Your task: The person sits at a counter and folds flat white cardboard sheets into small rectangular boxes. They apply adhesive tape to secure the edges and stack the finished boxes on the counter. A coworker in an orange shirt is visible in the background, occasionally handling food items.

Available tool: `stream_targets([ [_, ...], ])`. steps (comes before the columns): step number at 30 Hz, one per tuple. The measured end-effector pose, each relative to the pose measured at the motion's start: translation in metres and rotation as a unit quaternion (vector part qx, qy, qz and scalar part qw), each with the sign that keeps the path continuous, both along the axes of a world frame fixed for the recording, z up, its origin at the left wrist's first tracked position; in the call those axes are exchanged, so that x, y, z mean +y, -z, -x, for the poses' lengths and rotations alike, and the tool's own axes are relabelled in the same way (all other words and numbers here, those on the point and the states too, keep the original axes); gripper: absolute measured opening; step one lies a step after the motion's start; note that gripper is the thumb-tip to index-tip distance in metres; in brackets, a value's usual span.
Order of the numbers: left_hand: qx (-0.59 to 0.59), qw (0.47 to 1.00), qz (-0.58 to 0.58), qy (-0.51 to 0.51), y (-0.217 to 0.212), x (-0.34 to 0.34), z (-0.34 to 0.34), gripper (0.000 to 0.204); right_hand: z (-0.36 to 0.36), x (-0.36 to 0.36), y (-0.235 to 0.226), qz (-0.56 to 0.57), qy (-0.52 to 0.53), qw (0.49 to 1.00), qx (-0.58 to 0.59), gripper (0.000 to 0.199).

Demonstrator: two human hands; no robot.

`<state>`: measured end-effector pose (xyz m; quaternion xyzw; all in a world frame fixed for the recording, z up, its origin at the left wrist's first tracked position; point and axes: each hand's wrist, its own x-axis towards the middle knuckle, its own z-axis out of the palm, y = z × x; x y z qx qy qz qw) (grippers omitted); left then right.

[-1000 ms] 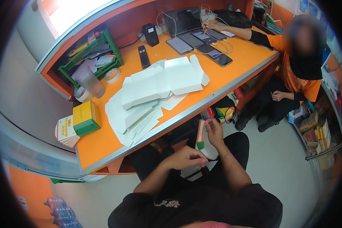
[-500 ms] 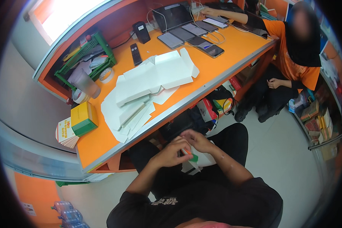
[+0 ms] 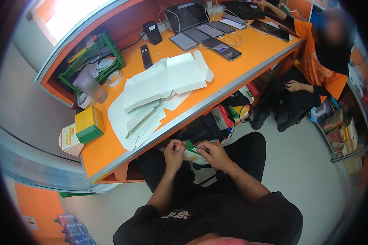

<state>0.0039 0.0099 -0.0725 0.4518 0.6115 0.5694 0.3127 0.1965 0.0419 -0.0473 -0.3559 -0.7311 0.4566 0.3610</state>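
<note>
Left hand [image 3: 174, 156] and right hand [image 3: 215, 155], both closed in a pinch, grip a green-and-white carton [image 3: 191, 150] at opposite sides, near the desk [image 3: 166, 50].

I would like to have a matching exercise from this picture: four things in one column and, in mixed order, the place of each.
Things:
1. yellow-and-green box
2. green-and-white carton piece
3. white card sheets
4. bluish bottles

Places:
A. near the picture's lower left, below the table
B. piled on the orange tabletop
C. between the left hand and right hand
D. beside the fanned stack

Pairs: 1-D, 2-C, 3-B, 4-A
</note>
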Motion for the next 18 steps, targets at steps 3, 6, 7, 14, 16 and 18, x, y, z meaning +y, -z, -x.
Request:
stream_targets([
  [3,-0.039,0.991,0.107,0.071,-0.012,-0.003,0.005,0.012,0.004,-0.002,-0.004,-0.108,0.054,0.993,-0.019,0.012],
  [6,-0.026,0.991,0.103,0.086,-0.018,-0.002,0.000,0.013,0.006,0.002,-0.006,-0.220,0.083,0.971,-0.029,0.010],
  [7,-0.038,0.990,0.101,0.086,-0.018,-0.002,0.001,0.013,0.007,0.003,-0.006,-0.257,0.088,0.962,-0.033,0.010],
  [14,-0.064,0.987,0.124,0.075,-0.013,-0.004,0.009,0.015,0.008,0.002,-0.009,-0.154,0.019,0.988,-0.021,0.012],
  [16,-0.050,0.986,0.134,0.084,-0.008,-0.005,0.012,0.015,0.011,0.000,0.000,-0.163,0.007,0.987,-0.013,0.012],
  [18,-0.022,0.983,0.151,0.098,-0.006,-0.005,0.014,0.015,0.012,-0.002,-0.002,-0.161,0.026,0.986,-0.024,0.012],
])
